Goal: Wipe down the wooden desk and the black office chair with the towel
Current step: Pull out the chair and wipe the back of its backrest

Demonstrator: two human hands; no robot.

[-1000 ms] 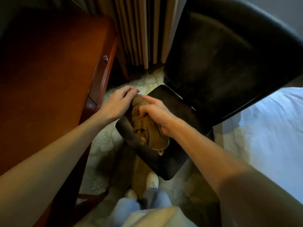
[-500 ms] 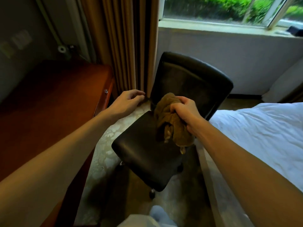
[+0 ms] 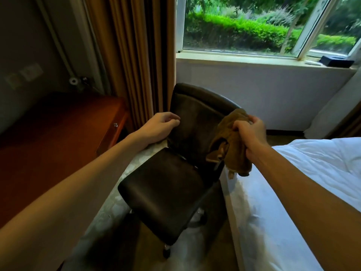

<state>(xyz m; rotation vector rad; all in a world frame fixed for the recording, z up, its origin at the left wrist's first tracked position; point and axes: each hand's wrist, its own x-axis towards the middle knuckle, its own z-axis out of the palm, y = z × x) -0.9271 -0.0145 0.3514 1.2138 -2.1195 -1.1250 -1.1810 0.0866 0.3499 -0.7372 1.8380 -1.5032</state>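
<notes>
**dustbunny_42:** So what's the chair made of? Cloth?

**roomcheck:** Nope, the black office chair (image 3: 166, 194) looks like smooth leather-type stuff. Flat squarish seat with rounded corners, slight sheen, and a taller backrest (image 3: 195, 114) with a rounded top. The desk (image 3: 48, 145) off to the left is glossy reddish wood with a small metal knob on its front edge.

**dustbunny_42:** And the towel?

**roomcheck:** The towel (image 3: 234, 147) is brown, fuzzy and all scrunched into a lump. It sits against the right edge of the backrest, and a loose end dangles down past the back right corner of the seat. The right hand (image 3: 252, 133) has it clenched in a fist near the top, with the fingers wrapped into the fabric.

**dustbunny_42:** Other hand?

**roomcheck:** The left hand (image 3: 160, 126) is over at the backrest's left edge, fingers loosely curled, nothing in it. I can't tell if it actually touches the chair. So the towel is right of it, with the whole backrest between them. Pleated tan curtain (image 3: 132, 55) behind, and a white bed (image 3: 312, 173) just beside the chair on the right.
</notes>
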